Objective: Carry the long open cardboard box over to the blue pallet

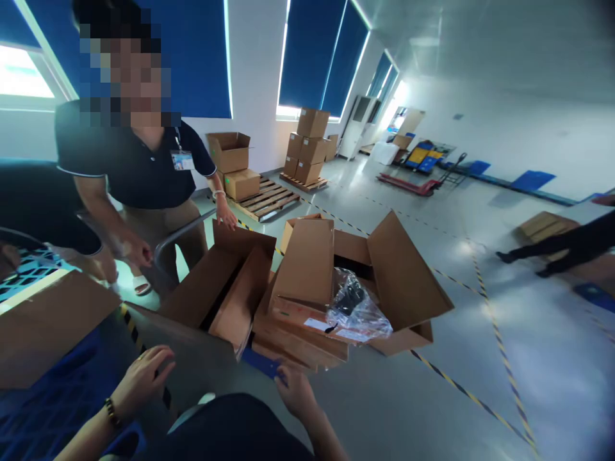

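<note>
Item: my left hand (143, 379), fingers loosely spread, lying flat on the grey cart edge (192, 349) beside its yellow-and-black hazard stripe (132, 333); it grips nothing; beaded bracelet (112, 413) on that wrist. Item: my right hand (294, 388), fingers closed on the blue platform edge (262, 363) just under the cartons. Item: open cardboard box (384, 282) on that platform, straight ahead of my right hand, flaps raised, a clear plastic bag (358, 307) with something dark inside resting in it. Item: second open carton (225, 282), just left of the first, touching it. Item: a co-worker in a dark polo (129, 163) leaning over the cart from the far left. Item: wooden pallet (266, 200) and stacked boxes (307, 147) against the far wall
</note>
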The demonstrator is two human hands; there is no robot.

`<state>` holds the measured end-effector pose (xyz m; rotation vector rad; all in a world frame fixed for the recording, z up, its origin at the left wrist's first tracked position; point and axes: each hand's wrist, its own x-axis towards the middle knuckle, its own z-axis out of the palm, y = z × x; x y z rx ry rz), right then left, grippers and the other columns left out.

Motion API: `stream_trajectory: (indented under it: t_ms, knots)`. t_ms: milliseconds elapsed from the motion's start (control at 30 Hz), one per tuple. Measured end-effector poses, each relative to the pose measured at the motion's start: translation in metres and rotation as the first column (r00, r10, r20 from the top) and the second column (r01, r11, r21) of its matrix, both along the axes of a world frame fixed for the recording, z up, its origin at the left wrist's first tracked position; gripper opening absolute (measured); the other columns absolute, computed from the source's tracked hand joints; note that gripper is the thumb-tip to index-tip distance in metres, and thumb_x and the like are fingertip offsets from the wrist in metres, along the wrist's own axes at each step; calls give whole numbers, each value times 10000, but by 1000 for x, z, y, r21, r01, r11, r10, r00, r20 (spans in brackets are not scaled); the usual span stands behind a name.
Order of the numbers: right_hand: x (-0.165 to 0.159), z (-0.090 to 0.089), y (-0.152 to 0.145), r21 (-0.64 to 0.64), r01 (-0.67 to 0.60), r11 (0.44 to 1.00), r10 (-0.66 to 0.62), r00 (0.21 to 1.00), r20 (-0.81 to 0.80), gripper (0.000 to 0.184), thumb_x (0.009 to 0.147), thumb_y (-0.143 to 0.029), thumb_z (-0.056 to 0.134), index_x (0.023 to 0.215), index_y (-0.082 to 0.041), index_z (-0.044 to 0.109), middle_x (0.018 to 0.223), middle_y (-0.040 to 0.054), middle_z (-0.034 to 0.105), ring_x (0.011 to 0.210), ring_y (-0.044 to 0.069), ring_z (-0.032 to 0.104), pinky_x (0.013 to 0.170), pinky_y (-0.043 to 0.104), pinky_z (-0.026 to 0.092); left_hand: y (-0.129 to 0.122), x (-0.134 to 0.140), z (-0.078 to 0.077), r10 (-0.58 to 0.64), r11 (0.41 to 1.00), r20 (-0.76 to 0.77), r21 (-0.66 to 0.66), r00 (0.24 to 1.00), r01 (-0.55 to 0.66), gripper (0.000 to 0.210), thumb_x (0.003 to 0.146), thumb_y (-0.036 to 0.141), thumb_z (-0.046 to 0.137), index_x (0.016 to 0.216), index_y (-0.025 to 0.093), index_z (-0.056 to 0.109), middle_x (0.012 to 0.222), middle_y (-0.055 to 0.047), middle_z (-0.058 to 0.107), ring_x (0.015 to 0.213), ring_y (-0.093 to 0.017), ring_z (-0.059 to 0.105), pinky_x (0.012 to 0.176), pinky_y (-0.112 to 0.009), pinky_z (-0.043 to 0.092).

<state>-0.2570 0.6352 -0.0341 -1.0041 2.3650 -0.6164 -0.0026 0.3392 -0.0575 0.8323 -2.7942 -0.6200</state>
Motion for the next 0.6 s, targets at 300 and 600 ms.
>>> stream_trajectory:
  t_ms: [300,600]
  knots:
    - [9,-2,-24,48,-15,999,15,1000,-12,221,776,-277,440,845,-179,625,879,51,638,860,173,572,740,225,389,-51,-17,12,74,977,58,-205,996,-61,348,784,394,409,957,170,611,1112,-88,556,1083,-238,466,932,-357,368]
    - [18,2,-153,116,34,993,-25,996,-82,483,808,-444,397,1159,-122,484,1096,146,566,1019,240,528,826,303,391,-113,-2,-11,58,975,253,-222,966,0,736,622,223,556,1321,240,326,1423,-40,217,1320,-252,100,1054,-447,61]
